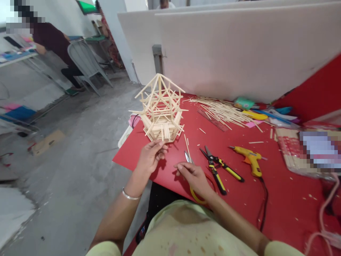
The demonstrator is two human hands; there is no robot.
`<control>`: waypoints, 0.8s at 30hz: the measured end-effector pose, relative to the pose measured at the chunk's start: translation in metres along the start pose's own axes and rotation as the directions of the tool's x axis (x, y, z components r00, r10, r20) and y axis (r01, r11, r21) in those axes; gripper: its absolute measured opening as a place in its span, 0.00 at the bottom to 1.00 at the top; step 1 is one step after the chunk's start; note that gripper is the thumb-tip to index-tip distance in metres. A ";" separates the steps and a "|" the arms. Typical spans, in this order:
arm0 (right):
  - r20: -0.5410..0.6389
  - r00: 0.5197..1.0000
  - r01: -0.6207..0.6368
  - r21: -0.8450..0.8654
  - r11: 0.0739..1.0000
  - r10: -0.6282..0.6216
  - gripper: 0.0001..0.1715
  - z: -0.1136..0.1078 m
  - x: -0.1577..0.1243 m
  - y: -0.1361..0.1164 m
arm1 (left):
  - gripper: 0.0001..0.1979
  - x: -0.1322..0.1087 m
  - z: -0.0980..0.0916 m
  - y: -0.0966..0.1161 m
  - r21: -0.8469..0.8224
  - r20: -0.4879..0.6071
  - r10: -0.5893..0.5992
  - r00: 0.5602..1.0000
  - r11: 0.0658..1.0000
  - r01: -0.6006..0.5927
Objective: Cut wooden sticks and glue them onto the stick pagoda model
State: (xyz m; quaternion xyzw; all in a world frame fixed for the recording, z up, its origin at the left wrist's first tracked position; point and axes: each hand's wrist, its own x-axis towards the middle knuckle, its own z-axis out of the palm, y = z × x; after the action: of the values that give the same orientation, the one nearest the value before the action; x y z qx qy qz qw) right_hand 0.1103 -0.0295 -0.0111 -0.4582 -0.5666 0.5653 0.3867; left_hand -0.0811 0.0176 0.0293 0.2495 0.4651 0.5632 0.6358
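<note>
A small house built of thin wooden sticks stands near the left corner of the red table. My left hand reaches up to its front edge, fingers curled and fingertips pinching the base. My right hand lies on a pair of scissors on the table. The blades poke out past my fingers and a yellow handle loop shows under my wrist. A single loose stick lies between the house and the scissors.
Yellow-handled snips and a yellow glue gun with a black cord lie right of my hand. A pile of sticks and a ruler sit by the white partition. A person sits at another table, far left.
</note>
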 end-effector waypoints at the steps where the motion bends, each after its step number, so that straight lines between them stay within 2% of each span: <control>1: -0.002 0.997 0.070 -0.141 0.987 -0.071 0.18 -0.010 -0.007 0.002 | 0.14 -0.005 0.000 -0.004 0.025 -0.021 0.036 0.999 0.999 -0.035; 2: -0.019 0.989 0.132 -0.309 0.942 -0.144 0.18 -0.021 -0.013 0.005 | 0.15 -0.011 0.000 -0.010 0.042 -0.040 0.056 0.998 0.998 -0.055; 4: -0.082 0.963 0.144 -0.649 0.747 -0.257 0.19 -0.046 -0.026 0.013 | 0.15 -0.020 0.002 -0.024 0.093 -0.020 0.032 0.999 0.995 -0.030; 6: -0.183 0.944 -0.022 -0.863 0.505 -0.273 0.26 -0.073 -0.039 0.022 | 0.14 -0.025 0.008 -0.040 0.161 0.036 -0.010 0.999 0.987 0.004; 8: -0.294 0.933 -0.221 -0.923 0.314 -0.208 0.36 -0.097 -0.049 0.031 | 0.14 -0.025 0.017 -0.054 0.209 0.075 -0.025 0.997 0.978 0.009; 9: -0.332 0.929 -0.287 -0.926 0.246 -0.167 0.41 -0.107 -0.053 0.034 | 0.14 -0.024 0.022 -0.059 0.223 0.089 -0.021 0.996 0.975 0.001; 11: -0.344 0.935 -0.326 -0.931 0.166 -0.089 0.45 -0.123 -0.059 0.039 | 0.13 -0.020 0.033 -0.065 0.241 0.119 -0.007 0.993 0.970 -0.022; 15: -0.276 0.961 -0.272 -0.956 0.112 -0.020 0.46 -0.142 -0.059 0.037 | 0.12 -0.017 0.050 -0.069 0.260 0.185 -0.014 0.983 0.965 -0.035; 17: -0.297 0.955 -0.292 -0.946 0.140 -0.016 0.43 -0.151 -0.056 0.033 | 0.12 -0.018 0.054 -0.070 0.256 0.195 -0.021 0.981 0.966 -0.030; 18: -0.310 0.951 -0.304 -0.930 0.206 0.003 0.40 -0.156 -0.056 0.030 | 0.12 -0.019 0.055 -0.070 0.255 0.192 -0.016 0.981 0.966 -0.034; 20: -0.285 0.953 -0.297 -0.826 0.480 0.100 0.33 -0.166 -0.058 0.025 | 0.12 -0.020 0.056 -0.070 0.264 0.170 0.005 0.985 0.963 -0.050; 22: -0.183 0.964 -0.267 -0.627 0.732 0.195 0.31 -0.173 -0.065 0.019 | 0.12 -0.020 0.056 -0.069 0.281 0.151 0.027 0.988 0.957 -0.069; 24: -0.083 0.966 -0.258 -0.434 0.863 0.247 0.35 -0.173 -0.075 0.013 | 0.12 -0.020 0.057 -0.068 0.298 0.164 0.037 0.986 0.951 -0.085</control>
State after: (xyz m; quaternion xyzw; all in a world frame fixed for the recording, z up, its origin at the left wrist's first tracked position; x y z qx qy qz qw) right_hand 0.2980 -0.0527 -0.0075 -0.6109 -0.6100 0.4622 0.2028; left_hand 0.0031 -0.0062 0.0035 0.4020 0.4871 0.4831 0.6064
